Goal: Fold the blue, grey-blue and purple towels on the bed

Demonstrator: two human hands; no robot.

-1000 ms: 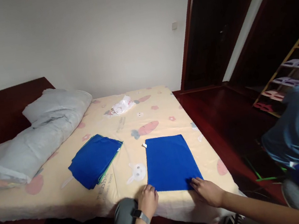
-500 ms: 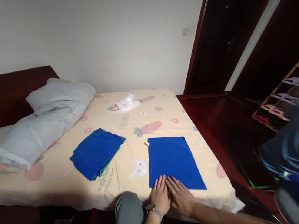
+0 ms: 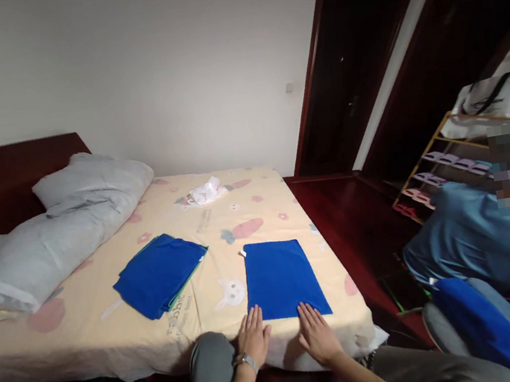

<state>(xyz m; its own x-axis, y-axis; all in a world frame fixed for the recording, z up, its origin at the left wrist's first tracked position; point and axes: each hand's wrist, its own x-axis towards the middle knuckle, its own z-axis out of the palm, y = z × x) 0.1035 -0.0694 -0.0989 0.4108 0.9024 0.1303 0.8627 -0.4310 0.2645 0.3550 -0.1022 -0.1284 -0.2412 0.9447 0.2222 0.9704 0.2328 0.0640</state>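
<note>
A blue cloth (image 3: 280, 276) lies spread flat near the bed's front edge, with a small white tag at its far left corner. My left hand (image 3: 254, 335), with a watch on the wrist, rests flat with its fingertips on the cloth's near left corner. On the near edge, toward the right corner, my right hand (image 3: 317, 335) lies with fingers stretched out on the fabric. Neither hand grips anything. To the left sits a loose stack of blue cloths (image 3: 160, 275), with green edges showing beneath.
The bed (image 3: 212, 223) has a patterned cream sheet. A grey quilt (image 3: 73, 224) lies at the left, and a white plastic bag (image 3: 207, 190) toward the back. At the right a person in a blue shirt (image 3: 478, 240) sits near a shoe rack (image 3: 443, 140), blue cloth across the legs.
My hands, side by side at the middle of the cloth's near edge before, have moved apart toward its two near corners. The view has turned right, showing more of the person there.
</note>
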